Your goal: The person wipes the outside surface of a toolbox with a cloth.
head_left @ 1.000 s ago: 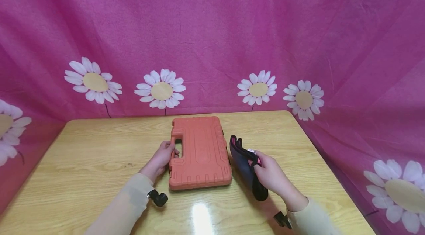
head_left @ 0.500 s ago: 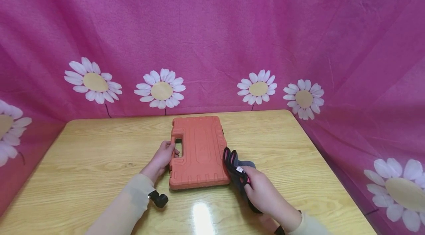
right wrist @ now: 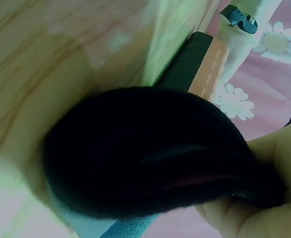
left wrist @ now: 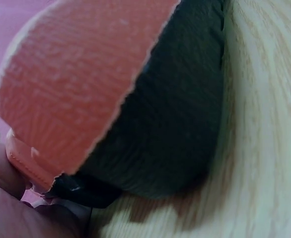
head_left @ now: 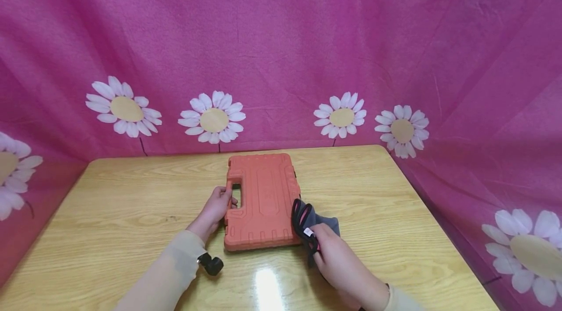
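Observation:
An orange tool case (head_left: 269,194) lies flat on the wooden table, and its dark lower half (left wrist: 170,109) shows in the left wrist view. My left hand (head_left: 214,208) grips the case's handle on the left side, fingertips showing through the handle opening. On the other side my right hand (head_left: 340,258) holds a folded grey cloth (head_left: 327,225) with black edging, pink inner faces and a small white tag. The cloth's folded edge overlaps the case's lower right side in the head view. Seen from the right wrist, the dark cloth (right wrist: 140,148) hides most of the tabletop below.
The wooden table (head_left: 145,203) reaches to a pink curtain (head_left: 272,57) printed with white daisies, which stands behind and at both sides. A bright light reflection lies on the tabletop in front of the case.
My right hand has moved left and a little toward me with the folded cloth, from beside the case to its right edge. The left hand and the case stay nearly still.

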`<state>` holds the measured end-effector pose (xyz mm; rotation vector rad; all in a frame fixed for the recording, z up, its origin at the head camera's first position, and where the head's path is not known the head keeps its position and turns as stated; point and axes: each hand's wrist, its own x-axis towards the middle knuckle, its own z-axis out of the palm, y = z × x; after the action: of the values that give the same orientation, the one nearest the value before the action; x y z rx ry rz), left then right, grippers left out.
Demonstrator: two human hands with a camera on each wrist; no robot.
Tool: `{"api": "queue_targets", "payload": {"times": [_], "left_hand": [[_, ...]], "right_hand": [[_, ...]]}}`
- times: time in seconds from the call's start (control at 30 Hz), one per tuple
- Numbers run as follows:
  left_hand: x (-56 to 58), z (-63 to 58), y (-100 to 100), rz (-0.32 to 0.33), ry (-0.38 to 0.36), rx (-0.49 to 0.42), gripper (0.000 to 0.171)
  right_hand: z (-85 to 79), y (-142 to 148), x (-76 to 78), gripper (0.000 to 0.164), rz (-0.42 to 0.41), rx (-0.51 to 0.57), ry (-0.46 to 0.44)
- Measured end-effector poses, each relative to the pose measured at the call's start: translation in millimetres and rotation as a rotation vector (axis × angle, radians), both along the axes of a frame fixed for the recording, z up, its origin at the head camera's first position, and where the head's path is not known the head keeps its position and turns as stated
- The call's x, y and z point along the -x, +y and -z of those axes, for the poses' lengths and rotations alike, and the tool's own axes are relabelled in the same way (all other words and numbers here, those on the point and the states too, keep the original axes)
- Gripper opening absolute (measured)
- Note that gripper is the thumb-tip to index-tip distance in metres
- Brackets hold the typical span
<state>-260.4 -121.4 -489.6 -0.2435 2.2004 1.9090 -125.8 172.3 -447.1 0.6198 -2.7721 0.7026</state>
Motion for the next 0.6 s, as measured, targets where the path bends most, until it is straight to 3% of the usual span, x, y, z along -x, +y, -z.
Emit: {"api": "queue_targets", "payload": {"times": [0.6], "left_hand": [[1.7,0.4,0,-0.006,0.012,0.030,0.034]], "right_hand": [[0.4,-17,-2.9,0.026,-0.113,-0.011,-0.046]]}}
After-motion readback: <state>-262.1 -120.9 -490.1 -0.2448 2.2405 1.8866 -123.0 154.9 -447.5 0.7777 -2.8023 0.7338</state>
